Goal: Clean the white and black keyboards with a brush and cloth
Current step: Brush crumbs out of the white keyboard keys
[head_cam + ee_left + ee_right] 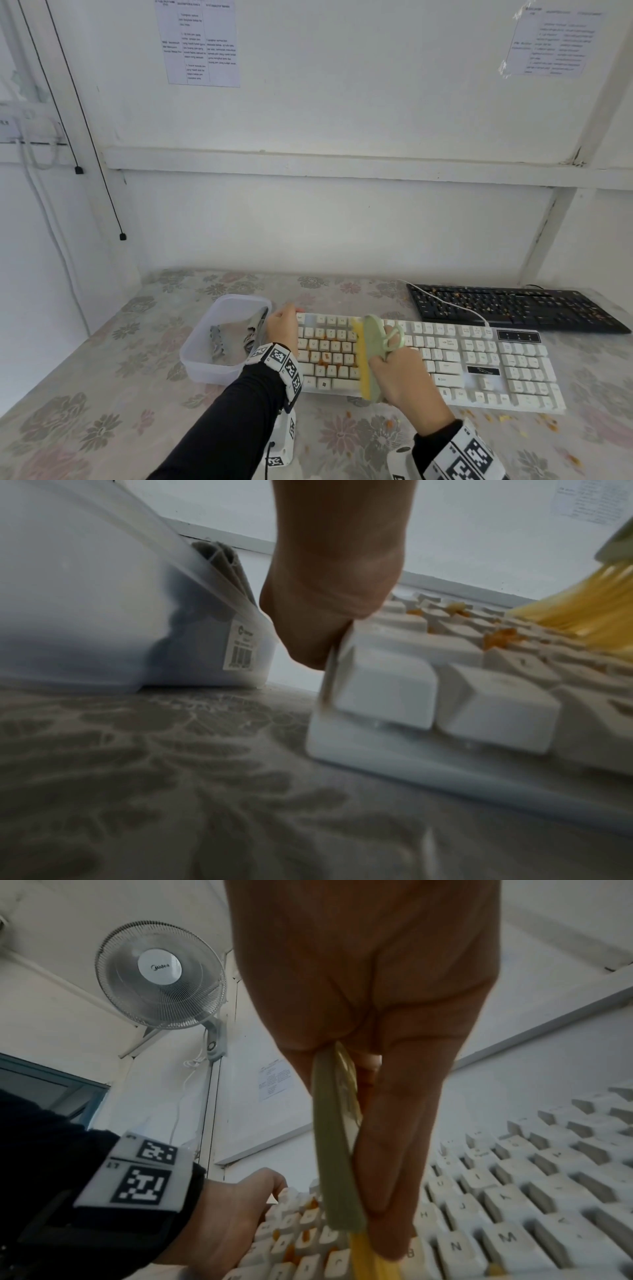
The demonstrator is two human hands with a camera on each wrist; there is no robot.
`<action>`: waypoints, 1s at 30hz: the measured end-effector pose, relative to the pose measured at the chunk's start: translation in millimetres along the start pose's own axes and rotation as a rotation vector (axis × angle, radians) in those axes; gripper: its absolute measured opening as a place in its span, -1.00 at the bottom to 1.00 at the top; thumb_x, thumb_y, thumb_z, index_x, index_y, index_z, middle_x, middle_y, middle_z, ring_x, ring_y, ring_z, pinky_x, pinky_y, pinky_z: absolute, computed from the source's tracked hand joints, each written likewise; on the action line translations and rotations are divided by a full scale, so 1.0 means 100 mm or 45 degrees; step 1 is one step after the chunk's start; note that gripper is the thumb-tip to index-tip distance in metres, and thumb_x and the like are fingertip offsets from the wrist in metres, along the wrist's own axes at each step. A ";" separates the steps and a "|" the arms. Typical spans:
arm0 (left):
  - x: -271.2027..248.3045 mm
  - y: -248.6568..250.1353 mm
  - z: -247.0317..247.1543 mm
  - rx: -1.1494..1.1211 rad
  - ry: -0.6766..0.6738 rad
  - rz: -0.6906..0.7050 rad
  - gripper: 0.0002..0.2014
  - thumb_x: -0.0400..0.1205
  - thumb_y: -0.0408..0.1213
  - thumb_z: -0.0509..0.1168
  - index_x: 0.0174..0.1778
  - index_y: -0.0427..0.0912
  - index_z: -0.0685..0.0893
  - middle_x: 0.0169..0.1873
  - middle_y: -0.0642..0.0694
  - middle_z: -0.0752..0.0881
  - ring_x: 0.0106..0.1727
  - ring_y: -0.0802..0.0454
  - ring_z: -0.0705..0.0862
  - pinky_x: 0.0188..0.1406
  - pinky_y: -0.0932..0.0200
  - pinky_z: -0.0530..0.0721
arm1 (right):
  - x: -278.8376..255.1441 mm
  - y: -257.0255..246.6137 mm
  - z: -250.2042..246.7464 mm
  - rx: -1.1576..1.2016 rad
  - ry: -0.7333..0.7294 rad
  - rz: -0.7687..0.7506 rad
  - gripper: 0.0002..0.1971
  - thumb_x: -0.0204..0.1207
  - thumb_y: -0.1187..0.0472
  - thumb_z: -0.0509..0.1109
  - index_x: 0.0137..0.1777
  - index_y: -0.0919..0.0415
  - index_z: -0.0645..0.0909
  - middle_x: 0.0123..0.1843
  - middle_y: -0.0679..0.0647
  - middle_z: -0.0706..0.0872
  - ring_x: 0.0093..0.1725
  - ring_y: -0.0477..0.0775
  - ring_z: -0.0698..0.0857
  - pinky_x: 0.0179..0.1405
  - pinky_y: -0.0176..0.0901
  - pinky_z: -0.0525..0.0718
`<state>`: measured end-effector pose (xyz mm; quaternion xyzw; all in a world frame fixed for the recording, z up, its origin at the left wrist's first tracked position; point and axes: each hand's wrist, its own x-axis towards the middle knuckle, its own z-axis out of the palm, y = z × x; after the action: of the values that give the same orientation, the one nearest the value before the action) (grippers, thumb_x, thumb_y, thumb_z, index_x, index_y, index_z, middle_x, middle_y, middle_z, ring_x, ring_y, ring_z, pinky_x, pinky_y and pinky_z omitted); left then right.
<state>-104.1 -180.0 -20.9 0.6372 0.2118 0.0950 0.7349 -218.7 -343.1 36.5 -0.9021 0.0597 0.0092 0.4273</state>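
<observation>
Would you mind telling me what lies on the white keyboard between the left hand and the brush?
Orange crumbs scattered among the keys of the white keyboard, between the left hand and the brush; the head view shows it best.

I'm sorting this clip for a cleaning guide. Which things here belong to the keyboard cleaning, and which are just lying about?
Part of the job:
- white keyboard, crumbs on its left keys, steadied by the left hand
- brush, gripped by the right hand
- black keyboard, also crumbed
- grey cloth in the plastic tub

Just there:
- wall fan
- papers on the wall
- flowered tablecloth
</observation>
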 end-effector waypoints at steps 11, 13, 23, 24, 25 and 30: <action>-0.02 0.00 -0.03 0.045 -0.019 0.014 -0.76 0.60 -0.26 0.18 -0.34 -0.15 0.68 -0.43 -0.17 0.54 -0.37 -0.07 0.48 -0.42 0.13 0.41 | 0.04 -0.14 0.00 -0.026 0.204 -0.313 -0.83 0.65 0.28 0.14 0.21 0.16 0.40 -0.41 -0.02 0.51 -0.55 -0.10 0.45 -0.63 -0.41 0.48; -0.03 0.01 -0.03 0.047 -0.019 0.010 -0.76 0.60 -0.25 0.19 -0.36 -0.14 0.67 -0.46 -0.12 0.54 -0.40 -0.06 0.49 -0.42 0.14 0.42 | 0.03 -0.12 0.01 -0.075 0.125 -0.247 -0.83 0.66 0.25 0.14 0.21 0.11 0.37 -0.41 -0.02 0.51 -0.54 -0.11 0.46 -0.67 -0.41 0.45; -0.06 0.04 -0.02 0.043 0.005 -0.011 -0.73 0.58 -0.28 0.20 -0.45 -0.12 0.62 -0.54 -0.09 0.54 -0.44 -0.07 0.50 -0.39 0.09 0.46 | -0.05 -0.03 -0.12 -0.061 0.070 -0.073 -0.81 0.61 0.29 0.18 -0.26 0.19 0.40 -0.44 0.04 0.48 -0.51 -0.01 0.47 -0.56 -0.34 0.47; -0.07 0.04 -0.02 0.045 0.008 -0.012 -0.73 0.58 -0.28 0.20 -0.45 -0.12 0.62 -0.55 -0.07 0.54 -0.46 -0.06 0.49 -0.41 0.11 0.44 | -0.03 -0.03 -0.12 -0.067 0.144 -0.165 -0.90 0.63 0.27 0.17 -0.13 0.17 0.42 -0.45 0.00 0.48 -0.54 -0.06 0.45 -0.65 -0.41 0.40; -0.07 0.05 -0.02 0.044 0.011 -0.010 -0.72 0.58 -0.29 0.20 -0.46 -0.12 0.61 -0.56 -0.07 0.53 -0.47 -0.06 0.48 -0.42 0.13 0.43 | -0.01 -0.04 -0.13 -0.067 0.205 -0.258 -0.96 0.65 0.26 0.16 0.03 0.15 0.42 -0.44 -0.03 0.50 -0.55 -0.10 0.46 -0.66 -0.40 0.42; -0.09 0.05 -0.02 0.014 -0.002 -0.025 -0.70 0.56 -0.32 0.21 -0.53 -0.10 0.57 -0.61 -0.07 0.49 -0.51 -0.05 0.46 -0.44 0.10 0.41 | 0.01 0.02 -0.11 -0.091 0.196 -0.289 -0.78 0.66 0.26 0.15 0.28 0.15 0.38 -0.42 -0.05 0.50 -0.54 -0.13 0.45 -0.60 -0.43 0.47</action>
<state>-111.9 -181.0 -14.4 0.6392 0.2180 0.0862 0.7324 -218.6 -352.5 41.9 -0.9158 -0.0105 -0.1065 0.3872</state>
